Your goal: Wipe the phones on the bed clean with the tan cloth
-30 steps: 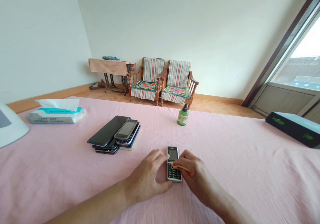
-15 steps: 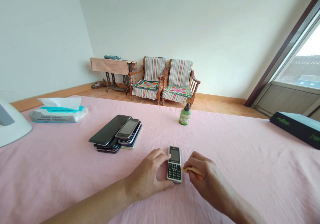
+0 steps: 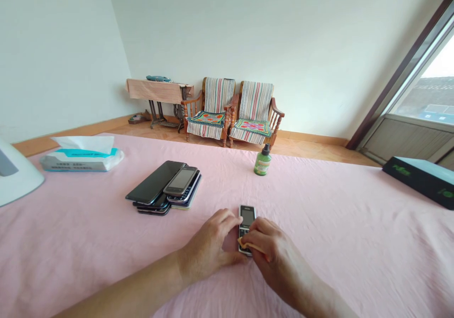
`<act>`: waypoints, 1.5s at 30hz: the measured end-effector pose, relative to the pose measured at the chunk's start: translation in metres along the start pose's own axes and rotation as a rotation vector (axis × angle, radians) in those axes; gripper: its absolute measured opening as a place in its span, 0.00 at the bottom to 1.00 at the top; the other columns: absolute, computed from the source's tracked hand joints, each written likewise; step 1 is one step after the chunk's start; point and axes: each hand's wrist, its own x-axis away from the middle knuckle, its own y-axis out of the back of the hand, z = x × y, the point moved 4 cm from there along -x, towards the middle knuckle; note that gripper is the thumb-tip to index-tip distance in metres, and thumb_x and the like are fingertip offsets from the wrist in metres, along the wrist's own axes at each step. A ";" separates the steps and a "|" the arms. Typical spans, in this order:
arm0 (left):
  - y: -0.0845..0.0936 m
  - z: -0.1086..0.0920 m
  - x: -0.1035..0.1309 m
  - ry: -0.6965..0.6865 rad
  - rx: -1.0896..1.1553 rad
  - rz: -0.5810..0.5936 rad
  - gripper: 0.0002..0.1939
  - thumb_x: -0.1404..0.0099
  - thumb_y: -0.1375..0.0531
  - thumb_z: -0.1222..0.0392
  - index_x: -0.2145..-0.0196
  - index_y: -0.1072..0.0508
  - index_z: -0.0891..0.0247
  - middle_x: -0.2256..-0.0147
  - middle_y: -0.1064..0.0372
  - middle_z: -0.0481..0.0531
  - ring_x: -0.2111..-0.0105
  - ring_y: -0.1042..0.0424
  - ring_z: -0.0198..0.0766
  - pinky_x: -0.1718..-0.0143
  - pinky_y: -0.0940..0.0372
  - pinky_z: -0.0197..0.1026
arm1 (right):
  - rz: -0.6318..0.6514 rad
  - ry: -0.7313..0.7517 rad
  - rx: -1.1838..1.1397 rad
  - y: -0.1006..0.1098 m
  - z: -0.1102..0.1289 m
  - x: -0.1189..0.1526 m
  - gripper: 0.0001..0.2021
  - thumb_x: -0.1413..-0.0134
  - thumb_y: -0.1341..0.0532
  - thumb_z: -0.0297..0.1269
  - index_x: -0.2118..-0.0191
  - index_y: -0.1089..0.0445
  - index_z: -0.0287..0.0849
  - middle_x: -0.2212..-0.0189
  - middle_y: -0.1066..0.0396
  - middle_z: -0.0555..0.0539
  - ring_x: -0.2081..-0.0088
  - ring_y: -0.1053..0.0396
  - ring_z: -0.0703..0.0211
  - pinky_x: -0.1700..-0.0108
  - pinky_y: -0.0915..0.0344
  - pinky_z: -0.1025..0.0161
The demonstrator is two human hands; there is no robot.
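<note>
A small silver and black keypad phone (image 3: 247,216) lies face up on the pink cloth, its screen toward the far side. My left hand (image 3: 214,242) grips it from the left, thumb and fingers at its left side and lower edge. Pinched in my right hand (image 3: 273,249) is a thin yellow-orange cloth (image 3: 252,246), pressed on the keypad. That hand covers much of the keys and the phone's lower right part.
Stacked phones (image 3: 159,183) stand left of my hands. Beyond are a green bottle (image 3: 262,163) and a tissue pack (image 3: 80,161). A black box (image 3: 418,181) sits at the right edge, a white object (image 3: 17,176) at the left.
My right hand has moved left with the cloth, from beside the phone's right edge onto its keypad. My left hand stays at the phone.
</note>
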 end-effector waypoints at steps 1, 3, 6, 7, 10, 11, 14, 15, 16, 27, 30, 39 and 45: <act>0.000 0.000 0.000 0.004 -0.002 -0.002 0.28 0.50 0.28 0.59 0.53 0.31 0.63 0.57 0.34 0.53 0.56 0.34 0.44 0.53 0.37 0.45 | 0.010 -0.003 0.011 0.002 0.000 0.000 0.15 0.53 0.46 0.14 0.73 0.30 0.42 0.70 0.35 0.48 0.66 0.37 0.61 0.64 0.42 0.65; 0.000 0.000 0.000 0.022 -0.004 -0.007 0.30 0.52 0.27 0.59 0.53 0.31 0.63 0.56 0.34 0.54 0.55 0.34 0.45 0.52 0.37 0.46 | 0.027 -0.013 0.031 0.005 -0.001 0.000 0.15 0.54 0.46 0.14 0.75 0.31 0.41 0.72 0.35 0.49 0.67 0.37 0.61 0.65 0.43 0.65; -0.001 0.000 0.000 0.018 -0.003 -0.010 0.28 0.52 0.28 0.58 0.54 0.31 0.62 0.57 0.34 0.53 0.56 0.33 0.45 0.54 0.37 0.45 | 0.023 0.001 0.040 0.004 0.003 -0.001 0.14 0.53 0.46 0.15 0.75 0.31 0.41 0.71 0.36 0.49 0.67 0.37 0.61 0.65 0.43 0.65; -0.001 0.000 0.000 0.006 -0.007 -0.010 0.26 0.50 0.29 0.58 0.55 0.31 0.62 0.58 0.34 0.53 0.57 0.33 0.44 0.55 0.37 0.45 | 0.017 0.017 0.040 0.002 0.005 -0.002 0.14 0.51 0.46 0.15 0.75 0.31 0.41 0.71 0.35 0.49 0.67 0.38 0.61 0.65 0.42 0.65; -0.001 -0.001 0.000 -0.022 -0.023 -0.007 0.19 0.45 0.32 0.56 0.57 0.30 0.61 0.59 0.34 0.52 0.58 0.33 0.43 0.57 0.37 0.44 | 0.010 0.055 0.021 -0.003 0.010 -0.004 0.13 0.48 0.47 0.17 0.73 0.31 0.41 0.70 0.35 0.48 0.67 0.38 0.61 0.65 0.42 0.65; -0.001 -0.001 0.001 -0.018 -0.024 -0.010 0.20 0.46 0.31 0.56 0.57 0.30 0.61 0.59 0.34 0.52 0.58 0.33 0.43 0.57 0.37 0.44 | 0.014 0.053 0.009 -0.002 0.009 -0.003 0.14 0.49 0.47 0.17 0.74 0.31 0.41 0.70 0.35 0.48 0.67 0.37 0.61 0.65 0.42 0.65; -0.001 0.001 0.001 0.004 -0.014 -0.029 0.28 0.51 0.28 0.57 0.53 0.31 0.61 0.57 0.34 0.53 0.56 0.33 0.44 0.54 0.36 0.46 | 0.033 -0.008 -0.012 0.005 0.002 0.000 0.15 0.54 0.47 0.14 0.75 0.33 0.41 0.71 0.36 0.50 0.68 0.37 0.63 0.67 0.42 0.67; -0.001 0.002 0.001 0.006 -0.013 -0.034 0.30 0.53 0.28 0.58 0.52 0.31 0.61 0.57 0.34 0.53 0.56 0.33 0.45 0.54 0.36 0.46 | 0.041 -0.031 -0.007 0.007 -0.001 0.002 0.15 0.56 0.47 0.13 0.75 0.33 0.41 0.71 0.36 0.50 0.69 0.37 0.63 0.68 0.43 0.67; -0.001 0.003 0.001 0.003 -0.013 -0.036 0.31 0.53 0.27 0.58 0.52 0.31 0.61 0.57 0.34 0.53 0.56 0.33 0.45 0.54 0.36 0.47 | 0.045 -0.044 0.001 0.008 -0.002 0.003 0.15 0.57 0.47 0.13 0.75 0.33 0.41 0.72 0.37 0.50 0.69 0.38 0.63 0.68 0.43 0.67; -0.001 0.005 0.002 -0.001 -0.003 -0.013 0.31 0.51 0.28 0.55 0.51 0.31 0.61 0.56 0.33 0.54 0.55 0.33 0.45 0.52 0.37 0.48 | 0.063 -0.034 -0.030 0.015 -0.004 0.006 0.17 0.57 0.48 0.13 0.73 0.29 0.42 0.73 0.36 0.51 0.70 0.38 0.64 0.68 0.43 0.67; -0.001 0.005 0.001 0.005 0.010 -0.008 0.30 0.52 0.28 0.56 0.51 0.30 0.62 0.56 0.33 0.54 0.55 0.33 0.45 0.52 0.36 0.47 | 0.032 0.008 -0.063 0.012 -0.001 0.005 0.17 0.56 0.47 0.14 0.72 0.29 0.42 0.71 0.35 0.50 0.68 0.36 0.63 0.67 0.42 0.68; 0.002 0.006 0.001 0.025 0.026 0.003 0.31 0.53 0.28 0.57 0.51 0.30 0.61 0.57 0.33 0.54 0.57 0.33 0.44 0.54 0.35 0.46 | 0.060 -0.014 -0.042 0.012 -0.003 0.006 0.17 0.56 0.48 0.13 0.72 0.29 0.42 0.72 0.37 0.51 0.71 0.37 0.64 0.70 0.43 0.68; 0.001 0.008 0.001 0.025 0.038 0.004 0.29 0.50 0.29 0.58 0.51 0.30 0.61 0.59 0.34 0.52 0.60 0.32 0.42 0.58 0.35 0.43 | 0.054 0.036 -0.097 0.010 0.004 0.005 0.17 0.54 0.48 0.12 0.71 0.30 0.42 0.69 0.36 0.50 0.67 0.36 0.64 0.66 0.42 0.69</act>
